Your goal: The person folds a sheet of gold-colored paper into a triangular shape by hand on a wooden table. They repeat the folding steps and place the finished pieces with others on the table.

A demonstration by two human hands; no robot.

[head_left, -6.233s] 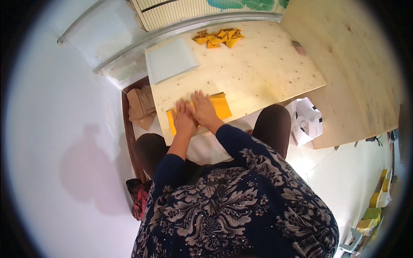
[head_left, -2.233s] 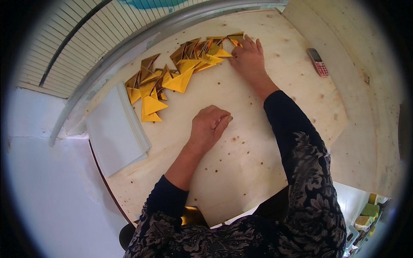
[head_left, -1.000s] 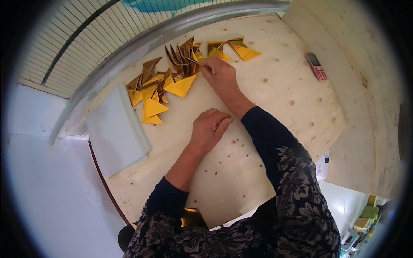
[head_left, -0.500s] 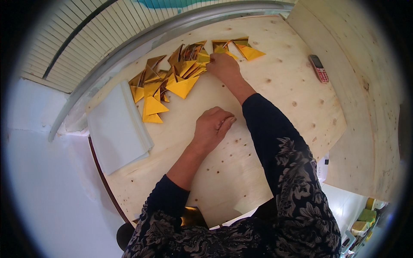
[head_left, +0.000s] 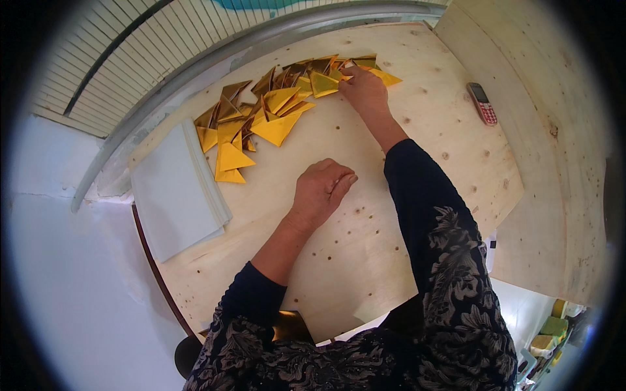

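My right hand is at the far side of the wooden table, its thumb and fingertips closed on a folded gold paper piece at the right part of a row. That row is an overlapping pile of pointed, shiny gold paper pieces, running from the far middle toward the left. Another gold paper piece shows just beyond my right hand. My left hand rests on the table nearer to me, fingers curled in and thumb pressed against them. Nothing shows in it.
A stack of white sheets lies at the table's left edge. A red and dark mobile phone lies on the right, near an upright wooden board. Some gold paper shows by my lap.
My right hand has moved right along the far row. A gold paper piece now fills the gap that was between the pile and the right-hand pieces. My left hand has stayed in place.
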